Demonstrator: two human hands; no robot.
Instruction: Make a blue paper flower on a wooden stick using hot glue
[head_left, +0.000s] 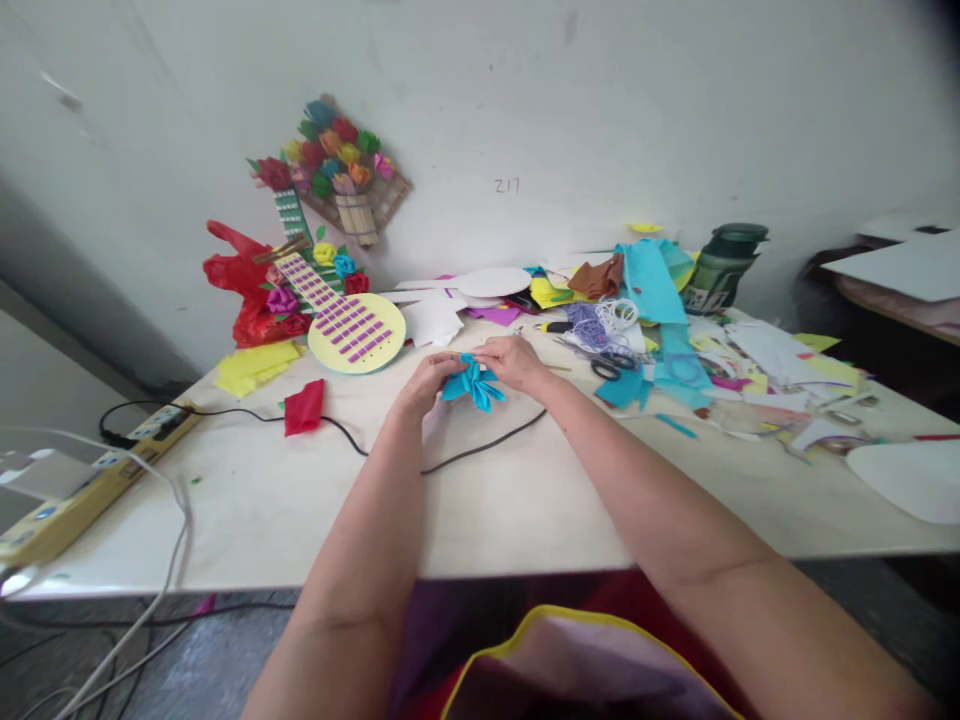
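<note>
Both hands meet over the middle of the table on a blue crepe paper flower [475, 384], whose pointed petals spread toward me. My left hand [435, 376] pinches its left side, with the fingers curled at the flower's top. From the right, my right hand [510, 362] grips the flower's upper edge, thumb and fingers pressed together. A thin stick [557, 368] shows just right of that hand; whether it joins the flower is hidden. Behind the hands lies a yellow paper guitar [395, 336] with purple stripes.
A black cord [487, 445] crosses the table to a yellow power strip [90, 485] at left. Red crepe paper [304, 408] lies near it. At right are black scissors [615, 364], yarn [592, 328], paper scraps [780, 360] and a green bottle [724, 268]. A flower panel [345, 165] leans against the wall.
</note>
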